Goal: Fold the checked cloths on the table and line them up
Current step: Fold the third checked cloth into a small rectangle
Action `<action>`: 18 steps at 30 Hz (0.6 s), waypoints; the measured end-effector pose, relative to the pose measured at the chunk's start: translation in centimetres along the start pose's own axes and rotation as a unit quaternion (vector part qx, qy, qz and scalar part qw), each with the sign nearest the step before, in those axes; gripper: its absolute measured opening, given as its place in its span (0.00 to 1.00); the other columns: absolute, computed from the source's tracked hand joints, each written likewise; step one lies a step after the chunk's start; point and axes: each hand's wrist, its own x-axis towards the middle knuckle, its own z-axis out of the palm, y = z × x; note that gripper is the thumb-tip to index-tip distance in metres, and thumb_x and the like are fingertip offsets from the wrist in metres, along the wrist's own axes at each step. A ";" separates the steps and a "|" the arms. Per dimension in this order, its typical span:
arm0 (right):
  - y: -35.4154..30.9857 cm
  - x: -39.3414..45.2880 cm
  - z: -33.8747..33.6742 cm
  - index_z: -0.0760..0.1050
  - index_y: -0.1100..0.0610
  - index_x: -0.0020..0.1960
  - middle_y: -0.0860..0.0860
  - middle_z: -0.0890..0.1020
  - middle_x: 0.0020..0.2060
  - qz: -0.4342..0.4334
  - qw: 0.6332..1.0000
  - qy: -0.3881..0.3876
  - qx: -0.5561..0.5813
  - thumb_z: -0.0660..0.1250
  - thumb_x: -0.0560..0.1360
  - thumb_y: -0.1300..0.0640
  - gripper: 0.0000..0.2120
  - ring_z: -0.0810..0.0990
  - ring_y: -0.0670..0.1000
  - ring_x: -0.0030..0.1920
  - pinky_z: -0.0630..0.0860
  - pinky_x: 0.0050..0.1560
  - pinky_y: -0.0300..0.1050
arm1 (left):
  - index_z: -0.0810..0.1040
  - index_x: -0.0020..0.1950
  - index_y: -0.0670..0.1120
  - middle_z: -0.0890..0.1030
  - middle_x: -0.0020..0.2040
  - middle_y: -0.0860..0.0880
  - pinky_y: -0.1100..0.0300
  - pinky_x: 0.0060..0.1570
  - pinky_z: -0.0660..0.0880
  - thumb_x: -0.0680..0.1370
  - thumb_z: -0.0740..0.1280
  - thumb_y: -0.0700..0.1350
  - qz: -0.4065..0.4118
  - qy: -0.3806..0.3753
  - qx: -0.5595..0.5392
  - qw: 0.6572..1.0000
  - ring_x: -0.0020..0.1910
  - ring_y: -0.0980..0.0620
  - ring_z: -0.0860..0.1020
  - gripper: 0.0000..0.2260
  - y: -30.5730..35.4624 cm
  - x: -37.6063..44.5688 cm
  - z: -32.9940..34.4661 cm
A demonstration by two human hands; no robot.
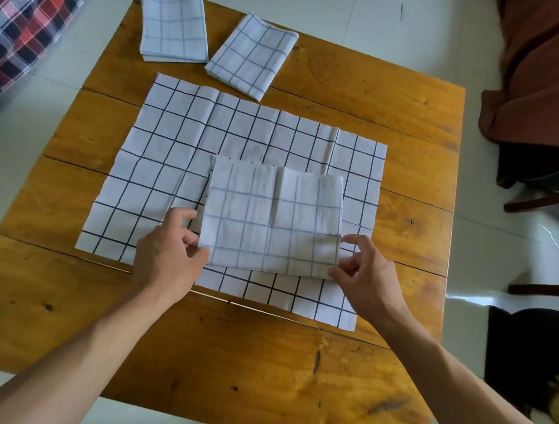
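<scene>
Head view: wooden table (397, 97).
Done: two folded cloths (174, 24) at far edge, askew.
In hand: third folded cloth (272, 221); left hand (167, 256) and right hand (365, 278) pinch its near corners.
Left: open cloth (162, 155) beneath, unfolded; lining up.

Two bare forearms, left hand (168, 253), right hand (366, 279), sleeveless.

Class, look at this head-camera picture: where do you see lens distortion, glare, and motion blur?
Head view: wide-angle bending curves the table edges and stretches the forearms at the bottom corners; glare shows as bright patches on the floor tiles at the right; the folded cloth between the left hand and right hand looks slightly soft, its grid fainter than the flat cloth beneath.
</scene>
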 end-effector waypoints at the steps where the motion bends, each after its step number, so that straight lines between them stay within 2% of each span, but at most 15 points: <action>1: 0.0 0.0 0.0 0.68 0.52 0.67 0.49 0.82 0.34 -0.001 1.000 -0.001 -0.002 0.72 0.74 0.61 0.25 0.80 0.46 0.36 0.79 0.39 0.38 | 0.70 0.68 0.47 0.84 0.49 0.48 0.52 0.42 0.81 0.72 0.76 0.41 0.003 0.002 -0.002 1.000 0.43 0.49 0.81 0.27 -0.1 0.0 0.0; 5: 0.2 -0.1 0.1 0.68 0.53 0.67 0.49 0.81 0.32 -0.037 0.998 -0.002 -0.047 0.73 0.72 0.61 0.26 0.80 0.47 0.34 0.80 0.40 0.45 | 0.71 0.66 0.46 0.82 0.44 0.51 0.48 0.43 0.82 0.71 0.77 0.40 0.038 0.011 0.023 0.999 0.41 0.50 0.80 0.26 -0.5 -0.2 0.1; 7: 0.4 -0.2 0.3 0.68 0.55 0.68 0.48 0.80 0.34 -0.050 0.996 0.001 -0.073 0.74 0.71 0.62 0.28 0.79 0.47 0.35 0.80 0.40 0.47 | 0.71 0.66 0.46 0.79 0.47 0.50 0.48 0.41 0.82 0.70 0.78 0.40 0.062 0.016 0.045 0.997 0.43 0.50 0.79 0.27 -0.6 -0.3 0.2; 11: 0.2 -0.4 0.9 0.67 0.56 0.68 0.53 0.74 0.52 -0.139 0.968 0.074 -0.198 0.77 0.68 0.58 0.32 0.75 0.53 0.46 0.77 0.41 0.46 | 0.75 0.62 0.45 0.76 0.54 0.45 0.47 0.47 0.78 0.70 0.76 0.40 0.141 0.057 0.090 0.984 0.51 0.45 0.76 0.22 -0.4 -0.7 0.5; 13: -0.5 -0.4 1.4 0.70 0.55 0.67 0.54 0.73 0.57 -0.198 0.947 0.098 -0.232 0.76 0.70 0.54 0.29 0.74 0.54 0.54 0.76 0.49 0.48 | 0.78 0.58 0.43 0.76 0.54 0.44 0.49 0.48 0.76 0.71 0.75 0.43 0.198 0.076 0.104 0.972 0.51 0.44 0.76 0.18 0.3 -0.8 0.9; 15: -1.6 0.0 2.0 0.69 0.53 0.69 0.54 0.72 0.65 -0.224 0.941 0.074 -0.243 0.72 0.74 0.51 0.26 0.72 0.55 0.63 0.74 0.60 0.52 | 0.79 0.57 0.42 0.77 0.56 0.43 0.49 0.51 0.74 0.71 0.74 0.44 0.249 0.064 0.123 0.958 0.53 0.44 0.76 0.16 1.2 -0.7 1.6; 18: -2.7 0.8 3.1 0.60 0.53 0.76 0.54 0.59 0.77 -0.224 0.941 -0.006 -0.255 0.63 0.79 0.46 0.29 0.56 0.54 0.77 0.56 0.74 0.49 | 0.78 0.61 0.43 0.77 0.63 0.44 0.47 0.57 0.74 0.73 0.73 0.45 0.292 0.013 0.155 0.944 0.60 0.44 0.75 0.18 2.6 -0.9 3.1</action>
